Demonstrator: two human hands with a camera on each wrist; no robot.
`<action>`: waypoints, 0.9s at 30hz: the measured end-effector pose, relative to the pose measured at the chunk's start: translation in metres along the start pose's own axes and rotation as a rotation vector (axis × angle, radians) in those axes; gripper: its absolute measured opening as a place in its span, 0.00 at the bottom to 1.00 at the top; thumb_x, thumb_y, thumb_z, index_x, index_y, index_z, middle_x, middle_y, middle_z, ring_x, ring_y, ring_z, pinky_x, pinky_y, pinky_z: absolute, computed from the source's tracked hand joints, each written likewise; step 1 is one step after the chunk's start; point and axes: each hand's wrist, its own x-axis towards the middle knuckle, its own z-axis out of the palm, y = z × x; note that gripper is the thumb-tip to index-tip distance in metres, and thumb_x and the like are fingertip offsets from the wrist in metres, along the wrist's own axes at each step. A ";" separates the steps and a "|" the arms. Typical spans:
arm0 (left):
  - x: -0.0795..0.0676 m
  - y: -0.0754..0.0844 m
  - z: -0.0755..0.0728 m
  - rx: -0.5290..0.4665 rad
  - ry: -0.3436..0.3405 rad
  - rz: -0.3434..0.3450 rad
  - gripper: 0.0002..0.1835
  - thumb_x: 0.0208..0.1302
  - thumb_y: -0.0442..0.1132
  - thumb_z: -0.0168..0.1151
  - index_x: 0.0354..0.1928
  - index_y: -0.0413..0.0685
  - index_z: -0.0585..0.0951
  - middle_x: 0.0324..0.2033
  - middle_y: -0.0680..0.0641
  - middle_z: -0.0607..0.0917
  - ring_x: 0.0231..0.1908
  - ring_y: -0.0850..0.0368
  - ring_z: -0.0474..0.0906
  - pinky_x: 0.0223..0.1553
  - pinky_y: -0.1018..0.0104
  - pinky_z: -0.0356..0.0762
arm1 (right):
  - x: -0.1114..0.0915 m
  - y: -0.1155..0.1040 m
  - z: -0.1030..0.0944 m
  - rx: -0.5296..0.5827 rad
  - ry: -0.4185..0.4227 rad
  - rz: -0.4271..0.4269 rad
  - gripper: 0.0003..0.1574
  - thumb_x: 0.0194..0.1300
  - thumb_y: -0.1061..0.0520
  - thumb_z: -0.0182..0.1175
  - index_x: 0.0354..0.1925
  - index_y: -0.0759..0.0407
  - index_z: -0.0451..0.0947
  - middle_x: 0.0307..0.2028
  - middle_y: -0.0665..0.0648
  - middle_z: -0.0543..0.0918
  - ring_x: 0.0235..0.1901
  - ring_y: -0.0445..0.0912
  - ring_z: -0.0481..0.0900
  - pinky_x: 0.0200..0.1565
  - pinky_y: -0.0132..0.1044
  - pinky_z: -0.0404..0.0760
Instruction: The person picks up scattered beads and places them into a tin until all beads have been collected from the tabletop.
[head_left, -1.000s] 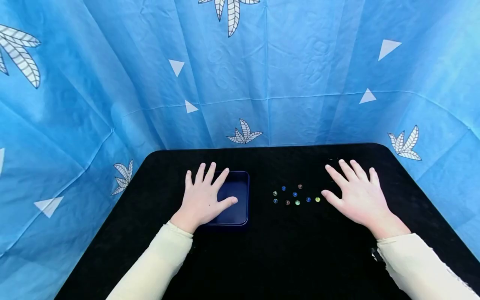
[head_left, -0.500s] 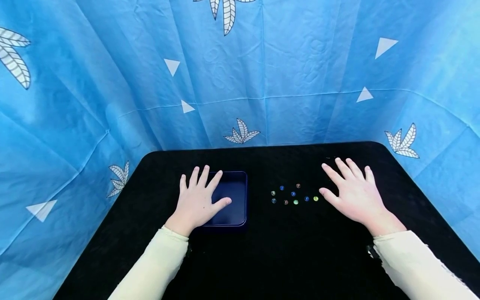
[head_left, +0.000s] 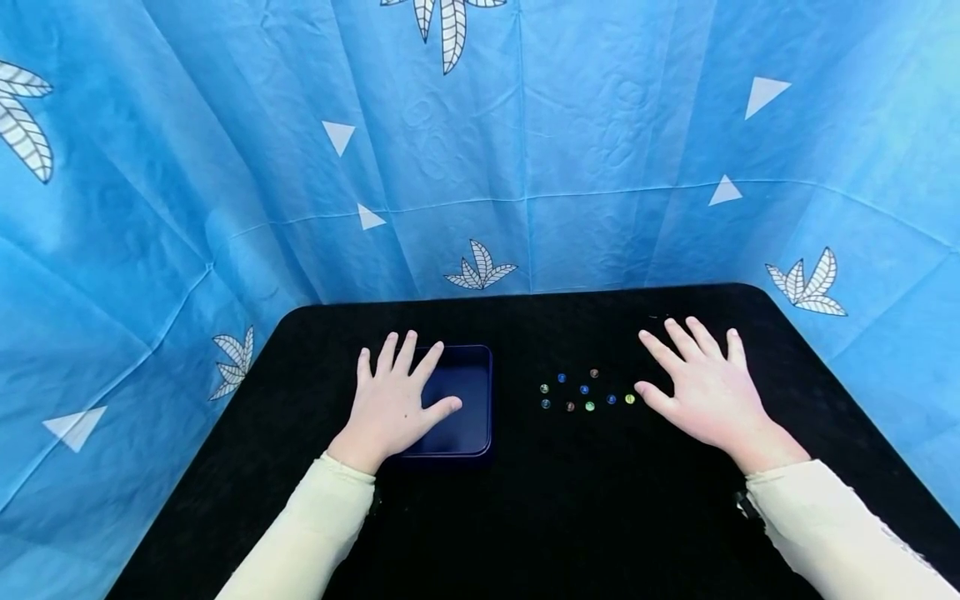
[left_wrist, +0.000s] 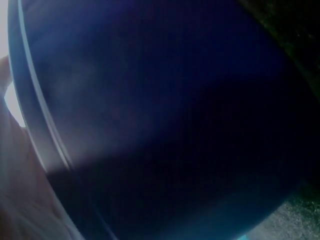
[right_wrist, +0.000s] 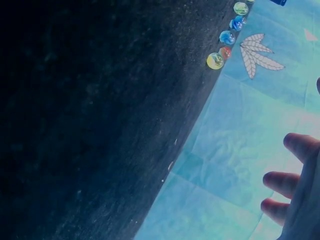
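Observation:
My left hand (head_left: 392, 406), fingers spread, lies over the left part of a dark blue tray (head_left: 489, 408) in the head view and hides that part. The tray's dark side fills most of the left wrist view. Several small glass marbles (head_left: 584, 389), blue, green, brown and yellow, are scattered on the black table to the right of the tray. My right hand (head_left: 711, 396) is spread flat with nothing in it, its thumb tip close to the yellow marble (head_left: 629, 399). In the right wrist view, the yellow marble (right_wrist: 215, 61) and others line up near the table's edge.
A black cloth-covered table (head_left: 555, 517) with rounded far corners carries everything. Behind it and along both sides hangs a blue curtain (head_left: 600, 125) with white leaves and triangles. Tiny pale specks (head_left: 660, 317) lie near the far edge, by the right fingertips.
The whole head view has shifted slightly, with the scene sliding a little to the left. My left hand has moved slightly left relative to the tray. The marbles stay in place.

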 end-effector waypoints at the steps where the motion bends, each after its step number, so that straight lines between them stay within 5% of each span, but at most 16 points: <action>1: 0.000 0.000 0.000 -0.007 0.002 0.000 0.49 0.63 0.77 0.50 0.80 0.62 0.58 0.79 0.39 0.50 0.77 0.35 0.39 0.68 0.28 0.34 | 0.000 -0.001 0.000 -0.001 0.002 -0.001 0.47 0.67 0.28 0.56 0.75 0.48 0.65 0.74 0.65 0.61 0.74 0.64 0.50 0.65 0.76 0.40; 10: 0.002 -0.007 -0.003 -0.242 -0.038 -0.072 0.47 0.66 0.70 0.55 0.81 0.60 0.55 0.79 0.39 0.48 0.77 0.35 0.38 0.68 0.28 0.43 | 0.007 -0.019 -0.002 0.089 0.094 -0.066 0.43 0.65 0.35 0.62 0.72 0.50 0.70 0.71 0.64 0.67 0.73 0.62 0.55 0.67 0.71 0.46; 16: 0.005 -0.028 -0.006 -0.408 -0.059 -0.234 0.45 0.70 0.65 0.56 0.80 0.52 0.55 0.77 0.36 0.53 0.74 0.33 0.51 0.63 0.30 0.60 | 0.020 -0.040 0.001 0.169 0.150 -0.129 0.36 0.63 0.39 0.63 0.65 0.53 0.77 0.67 0.63 0.72 0.70 0.61 0.61 0.66 0.67 0.54; 20: 0.008 -0.050 -0.003 -0.495 -0.104 -0.337 0.45 0.71 0.63 0.55 0.80 0.48 0.54 0.74 0.32 0.58 0.70 0.33 0.60 0.63 0.33 0.62 | 0.030 -0.055 0.003 0.209 0.160 -0.161 0.32 0.62 0.41 0.63 0.60 0.54 0.79 0.63 0.61 0.74 0.67 0.60 0.65 0.66 0.64 0.58; 27: 0.003 -0.084 0.001 -0.673 -0.220 -0.407 0.42 0.72 0.57 0.58 0.78 0.43 0.56 0.58 0.35 0.76 0.46 0.42 0.80 0.47 0.47 0.80 | 0.047 -0.077 0.004 0.222 0.126 -0.208 0.31 0.64 0.40 0.63 0.60 0.53 0.79 0.60 0.59 0.76 0.64 0.57 0.68 0.66 0.59 0.60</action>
